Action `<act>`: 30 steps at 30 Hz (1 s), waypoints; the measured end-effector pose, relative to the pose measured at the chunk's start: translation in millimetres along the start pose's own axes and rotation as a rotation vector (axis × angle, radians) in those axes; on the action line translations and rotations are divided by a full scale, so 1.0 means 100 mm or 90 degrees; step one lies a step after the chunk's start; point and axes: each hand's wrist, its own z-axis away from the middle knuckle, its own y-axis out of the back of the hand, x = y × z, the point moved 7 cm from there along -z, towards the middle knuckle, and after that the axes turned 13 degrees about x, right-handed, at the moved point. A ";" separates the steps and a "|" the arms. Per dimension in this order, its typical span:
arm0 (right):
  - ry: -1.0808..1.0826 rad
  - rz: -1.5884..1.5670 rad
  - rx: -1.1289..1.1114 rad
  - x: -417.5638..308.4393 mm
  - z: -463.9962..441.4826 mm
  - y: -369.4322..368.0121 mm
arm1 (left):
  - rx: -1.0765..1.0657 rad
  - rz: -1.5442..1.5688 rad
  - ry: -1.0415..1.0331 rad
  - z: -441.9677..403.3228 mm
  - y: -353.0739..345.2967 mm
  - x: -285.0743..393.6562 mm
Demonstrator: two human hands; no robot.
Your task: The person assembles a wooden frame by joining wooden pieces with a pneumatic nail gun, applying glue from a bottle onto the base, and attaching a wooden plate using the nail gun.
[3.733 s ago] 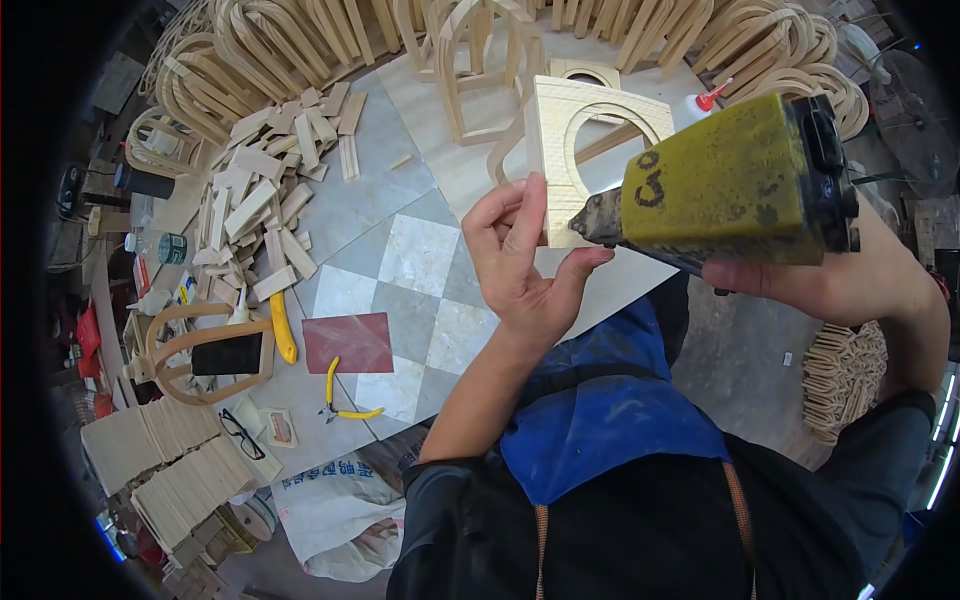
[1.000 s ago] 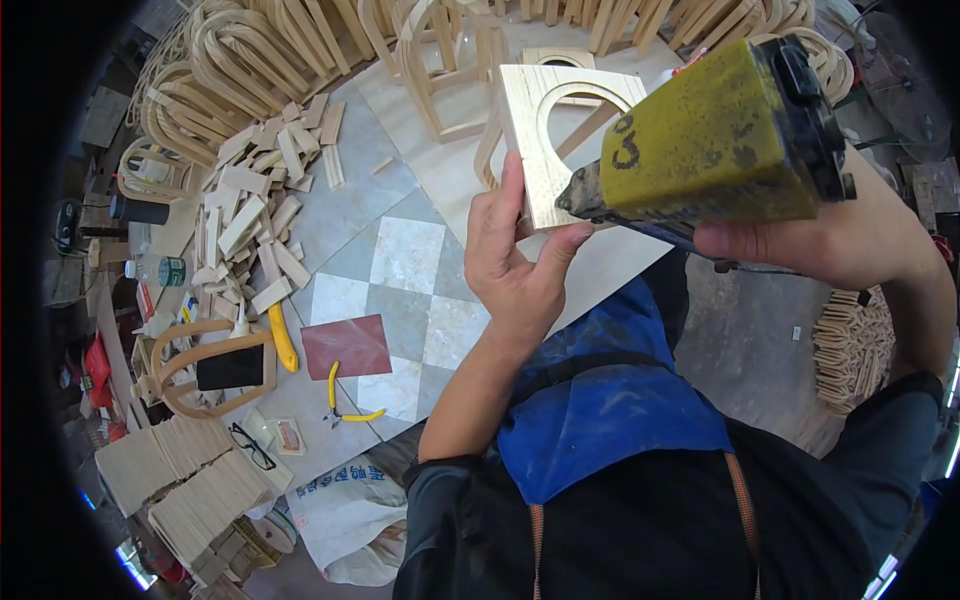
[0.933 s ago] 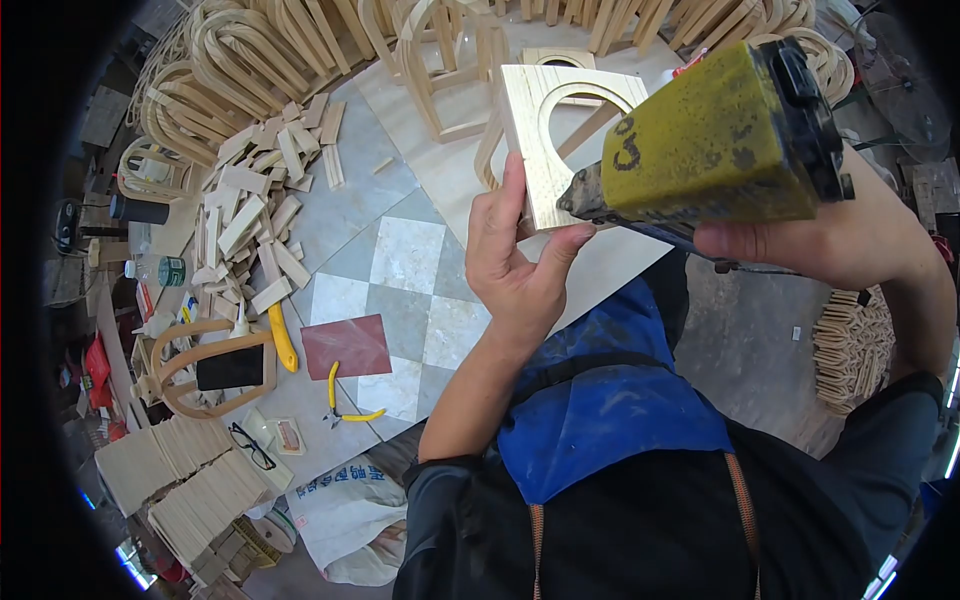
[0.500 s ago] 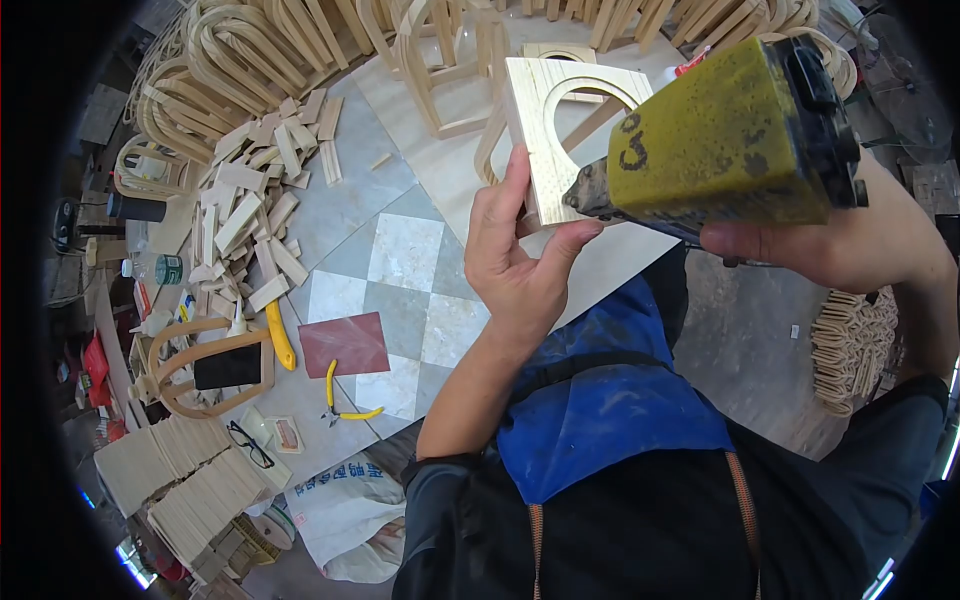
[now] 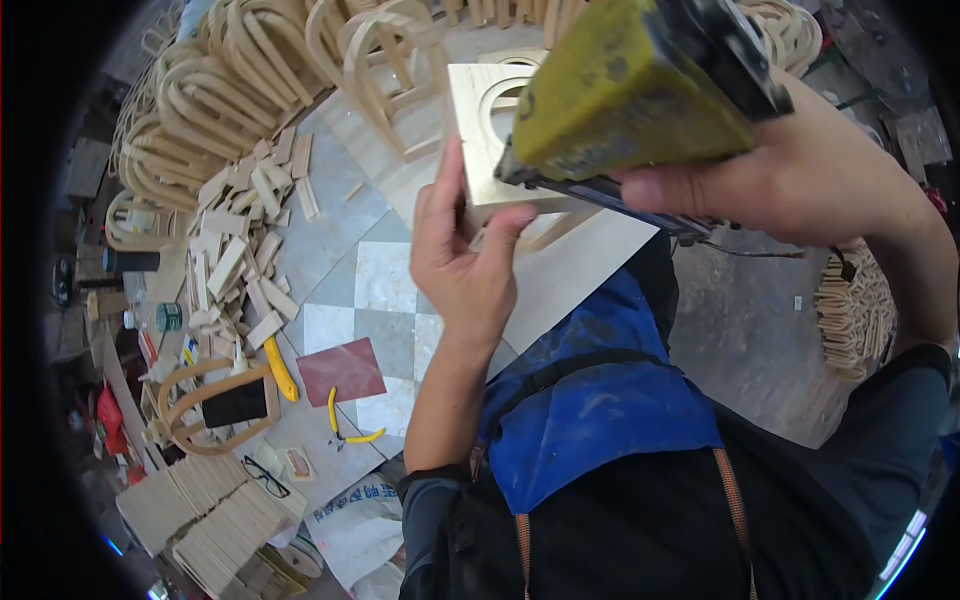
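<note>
My left hand (image 5: 466, 262) grips a pale wooden box-like piece (image 5: 474, 150) by its near left corner, thumb along the near side and fingers on the left face. A round opening is cut in that piece's top face. My right hand (image 5: 770, 185) is wrapped round a worn yellow-green nail gun (image 5: 625, 95), tilted over the piece. The gun's dark nose meets or hovers just over the piece's near edge, right of my left thumb; contact cannot be made out. The gun's body hides the right part of the piece.
Arched wooden frames (image 5: 250, 60) crowd the far side of the table. To the left lies a heap of wood offcuts (image 5: 235, 245). Nearer are red sandpaper (image 5: 342, 373), yellow-handled pliers (image 5: 345, 425), a yellow-handled tool (image 5: 280, 370) and glasses (image 5: 265, 476).
Both hands, the wooden piece and the nail gun appear farther left in the view, which has itself shifted. The gun is tilted more steeply. Both grips stay the same.
</note>
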 end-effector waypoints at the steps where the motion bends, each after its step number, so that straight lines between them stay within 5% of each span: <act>1: -0.029 -0.018 -0.008 0.01 0.00 0.01 | -0.010 -0.001 0.003 -0.03 0.00 0.07; 4: -0.090 -0.066 -0.035 0.20 0.09 0.05 | -0.059 -0.008 0.125 -0.11 0.02 0.20; 11: 0.030 -0.069 0.125 1.08 0.42 0.23 | -0.223 -0.101 0.294 -0.13 -0.02 0.26; 18: 0.208 0.044 0.186 1.21 0.52 0.16 | -0.314 -0.204 0.456 -0.07 -0.15 -0.18; 30: 0.081 0.046 0.078 1.89 0.29 -0.28 | -0.401 -0.208 0.600 0.00 -0.08 -1.02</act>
